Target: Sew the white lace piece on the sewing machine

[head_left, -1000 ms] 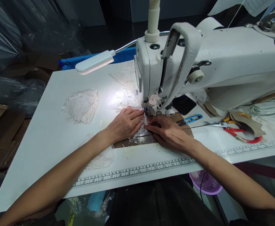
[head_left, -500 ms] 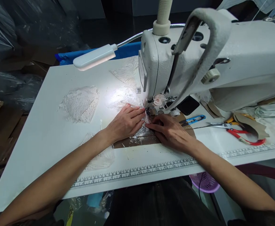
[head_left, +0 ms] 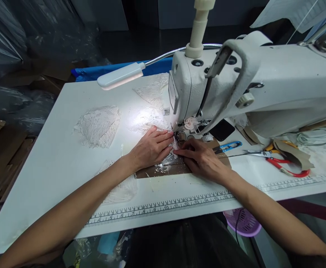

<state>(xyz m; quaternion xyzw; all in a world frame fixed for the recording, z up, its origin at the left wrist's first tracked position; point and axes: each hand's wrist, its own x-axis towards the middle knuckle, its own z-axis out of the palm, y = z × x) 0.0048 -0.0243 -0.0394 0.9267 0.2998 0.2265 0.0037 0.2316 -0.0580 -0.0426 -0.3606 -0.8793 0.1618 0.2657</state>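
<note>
White lace lies under the needle area of a white sewing machine. My left hand rests palm down on the lace to the left of the presser foot, fingers stretched out flat. My right hand is just right of the lace, its thumb and forefinger drawn together at the lace's edge; whether fabric is between them is too small to tell. Beneath both hands is a brown patch with shiny clear film on it.
Lace pieces lie on the white table at the left. Blue snips, red-handled scissors and a black phone-like object are at the right. A lamp hangs over the back; a ruler strip runs along the front.
The camera view has shifted slightly, so the machine and table sit lower in the picture. Both hands keep nearly the same place on the lace.
</note>
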